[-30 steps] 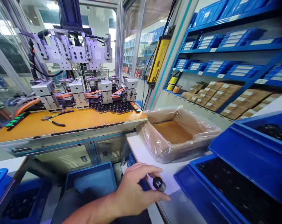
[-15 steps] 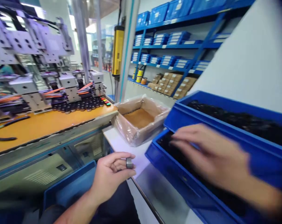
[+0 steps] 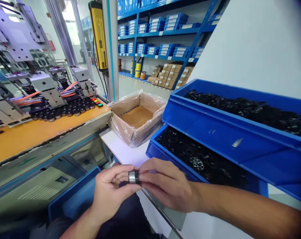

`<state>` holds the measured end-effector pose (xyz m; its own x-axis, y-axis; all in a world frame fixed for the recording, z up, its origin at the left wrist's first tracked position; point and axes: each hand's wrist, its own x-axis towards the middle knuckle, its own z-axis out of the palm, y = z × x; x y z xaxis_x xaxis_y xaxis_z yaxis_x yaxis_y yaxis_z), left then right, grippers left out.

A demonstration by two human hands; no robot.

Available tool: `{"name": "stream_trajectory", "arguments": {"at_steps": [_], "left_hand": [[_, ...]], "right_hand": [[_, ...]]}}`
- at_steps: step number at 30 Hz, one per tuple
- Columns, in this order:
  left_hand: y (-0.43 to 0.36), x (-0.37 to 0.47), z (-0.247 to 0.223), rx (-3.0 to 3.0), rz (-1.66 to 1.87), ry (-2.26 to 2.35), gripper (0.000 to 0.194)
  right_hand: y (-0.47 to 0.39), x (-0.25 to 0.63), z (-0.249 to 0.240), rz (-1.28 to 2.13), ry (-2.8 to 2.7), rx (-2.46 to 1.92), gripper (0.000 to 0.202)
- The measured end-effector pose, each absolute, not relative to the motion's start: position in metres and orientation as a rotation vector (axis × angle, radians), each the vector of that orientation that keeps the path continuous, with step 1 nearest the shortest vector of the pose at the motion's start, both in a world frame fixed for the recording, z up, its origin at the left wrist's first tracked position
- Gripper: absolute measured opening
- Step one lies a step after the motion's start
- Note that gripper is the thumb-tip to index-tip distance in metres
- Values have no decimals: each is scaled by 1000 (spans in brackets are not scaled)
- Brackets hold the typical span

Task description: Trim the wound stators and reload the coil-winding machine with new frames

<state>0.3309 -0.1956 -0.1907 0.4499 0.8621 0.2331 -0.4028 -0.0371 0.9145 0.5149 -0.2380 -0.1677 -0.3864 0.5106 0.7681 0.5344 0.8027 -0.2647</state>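
Observation:
A small silver metal ring (image 3: 132, 177) is pinched between the thumb and fingers of my left hand (image 3: 110, 189). My right hand (image 3: 165, 184) meets it from the right, with its fingertips closed on a small black part (image 3: 137, 177) at the ring's right end. Most of that black part is hidden by the fingers. Both hands are in front of the lower blue bin (image 3: 155, 147), which holds many small black parts (image 3: 180, 146). Above and behind it, the upper blue bin (image 3: 202, 119) holds more black parts (image 3: 240, 108).
A carton lined with clear plastic (image 3: 148, 131) stands on the white table (image 3: 113, 141). At the left, rows of dark round parts (image 3: 66, 109) sit on an orange machine bench (image 3: 41, 132). Beneath is a blue tub (image 3: 78, 192). Shelves with blue boxes (image 3: 165, 49) stand behind.
My right hand has moved left, out of the lower blue bin, to the ring in my left hand. A black part now shows at the ring's end. The view has shifted right.

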Motion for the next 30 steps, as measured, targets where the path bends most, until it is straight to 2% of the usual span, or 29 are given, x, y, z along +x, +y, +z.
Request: {"name": "stream_trajectory", "arguments": {"at_steps": [4,13,20,24,27,30], "left_hand": [[-197,329,-187,1244,1079,506,51],[-199,324,-192,1156,967,516,45],[-214,342,-195,1098,1139,518,36],[-205,329,-193,1657,1288,549,48],[-199,317,-192,2175,1365,526,39],[-201,314,-195,2268,1374,561,37]], "right_hand": [[-236,516,-169,-99,-2060,-801,21],[-233,518,-172,-260,-2145,-664,16],[-232,517,-172,-425,-2133,-580,19],[-237,515,-171,-240,-2099,-665,19],[-241,514,-171,-109,-2078,-700,20],[-242,512,-172,-41,-2065,-740,21]]}}
